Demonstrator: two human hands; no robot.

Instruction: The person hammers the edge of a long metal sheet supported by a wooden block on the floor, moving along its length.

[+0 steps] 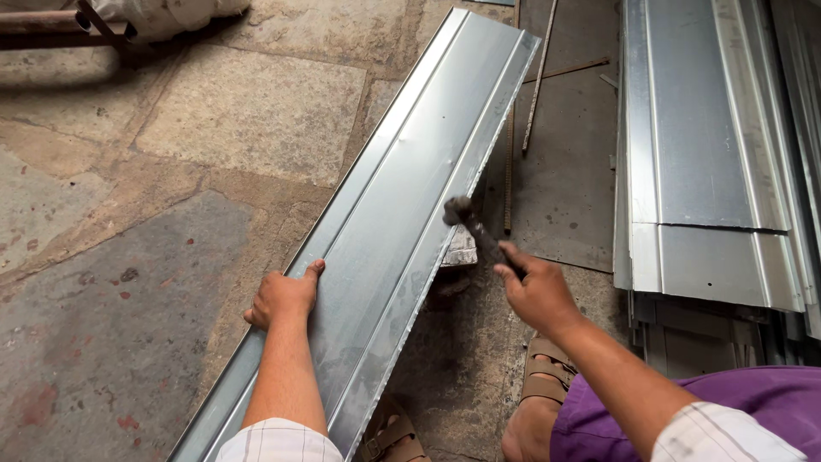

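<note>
A long folded sheet-metal panel (410,180) lies slantwise on the stone floor, running from near my knees to the top of the view. My left hand (282,295) grips its left raised edge, thumb on top. In my right hand (539,291) is a dark hammer (475,227), whose head hovers just above the panel's right folded edge. A small stone block (462,250) sits under that edge below the hammer head.
A stack of similar metal panels (710,154) lies at the right. Thin metal rods (534,85) rest on a dark sheet between the panel and the stack. My sandalled feet (543,376) are on the floor by the panel's near end.
</note>
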